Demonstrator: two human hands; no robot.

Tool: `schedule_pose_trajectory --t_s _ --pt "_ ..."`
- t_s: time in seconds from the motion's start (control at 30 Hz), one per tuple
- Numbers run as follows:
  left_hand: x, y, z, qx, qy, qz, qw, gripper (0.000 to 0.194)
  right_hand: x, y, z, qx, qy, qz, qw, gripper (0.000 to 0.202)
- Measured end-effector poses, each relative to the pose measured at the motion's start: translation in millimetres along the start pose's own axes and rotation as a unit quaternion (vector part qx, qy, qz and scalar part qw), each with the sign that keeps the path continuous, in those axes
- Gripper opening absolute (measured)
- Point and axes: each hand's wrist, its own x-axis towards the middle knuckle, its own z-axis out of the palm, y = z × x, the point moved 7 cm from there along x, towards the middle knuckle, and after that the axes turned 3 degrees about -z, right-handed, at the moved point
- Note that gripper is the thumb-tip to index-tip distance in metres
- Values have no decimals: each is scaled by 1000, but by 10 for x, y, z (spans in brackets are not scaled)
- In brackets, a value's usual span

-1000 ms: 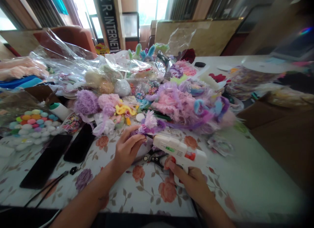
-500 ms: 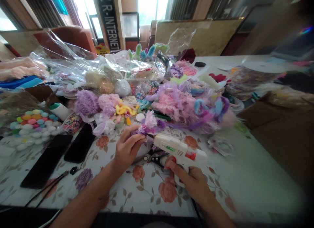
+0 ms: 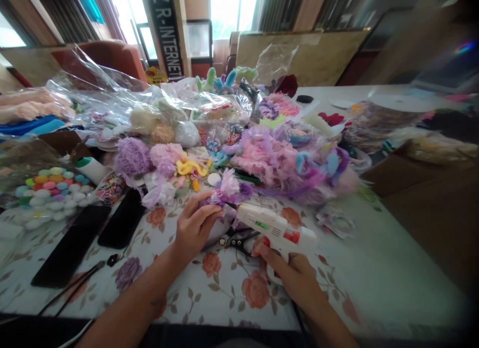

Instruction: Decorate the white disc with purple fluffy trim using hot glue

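While gripping a white glue gun (image 3: 269, 224) in the right hand (image 3: 294, 273), fingers curled round the handle, pinched a purple fluffy piece (image 3: 229, 184) between thumb and fingertips of the left hand (image 3: 193, 225), nearly closed on it. Held the dark nozzle (image 3: 231, 206) just beside that piece, above the floral tablecloth (image 3: 205, 308); could not tell whether touching. Saw a black-handled tool (image 3: 235, 243) lying between both hands, near a pink-lilac heap (image 3: 265, 158).

On my remote feed, scissors (image 3: 236, 244) lie just left of the glue gun (image 3: 265, 222), pom-poms (image 3: 50, 188) well left, ruffled trim (image 3: 265, 158) behind it, cardboard (image 3: 411, 198) to its right.
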Motion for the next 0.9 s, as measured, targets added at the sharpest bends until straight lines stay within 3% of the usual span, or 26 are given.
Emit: schedule_pose_trajectory --t_s 0.13,0.27,0.4,0.5,0.6,0.67,0.77,0.83,0.9 --pt "-1 -14 2 5 8 -8 1000 11 1 -42 -7 2 10 -20 1000 27" --pt "-17 -93 -4 1 25 -40 999 7 3 -89 67 64 -23 -43 997 25" --pt "-29 -254 -37 10 41 -111 993 3 -10 -132 82 114 -27 -56 992 27" --pt "-39 -390 -102 19 73 -182 980 4 -13 -127 -59 120 -3 -66 990 28" --pt "-47 -472 -137 24 86 -228 969 8 -13 -47 -454 111 65 -68 989 31" --pt "-50 -492 -134 26 82 -239 967 10 -35 16 -899 97 163 -86 978 30" --pt "-58 -485 -112 13 74 -234 969 11 -113 137 -1653 57 333 -107 935 28" --pt "-62 -467 -97 9 70 -229 971 10 -135 195 -2061 -19 408 -113 906 31" --pt "-63 -444 -84 8 66 -225 972 9 -100 204 -2338 -199 449 -84 867 34"
